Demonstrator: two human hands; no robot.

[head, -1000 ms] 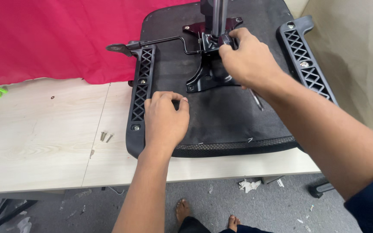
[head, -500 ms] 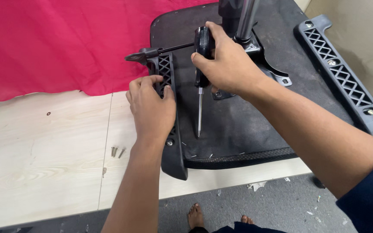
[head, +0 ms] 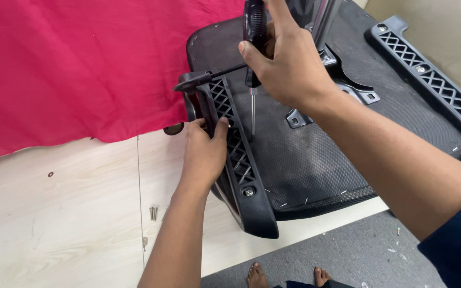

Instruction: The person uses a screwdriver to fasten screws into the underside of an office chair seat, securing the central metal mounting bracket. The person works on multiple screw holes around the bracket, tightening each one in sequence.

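Screwdriver (head: 253, 58) upright, tip down beside lattice bracket (head: 234, 154) on upturned seat (head: 316, 160). Right hand (head: 289, 64) closed around black handle. Left hand (head: 205, 152) gripping bracket's outer edge, thumb on lattice. Second bracket (head: 428, 80) at seat's far side. Seat lying on pale table (head: 54, 224); two screws (head: 153, 213) near left forearm; red cloth (head: 81, 69) behind.

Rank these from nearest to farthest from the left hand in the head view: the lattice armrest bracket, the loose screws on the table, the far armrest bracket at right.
1. Left lattice bracket, under the left hand.
2. Loose screws, on the table below-left.
3. Far bracket, upper right.
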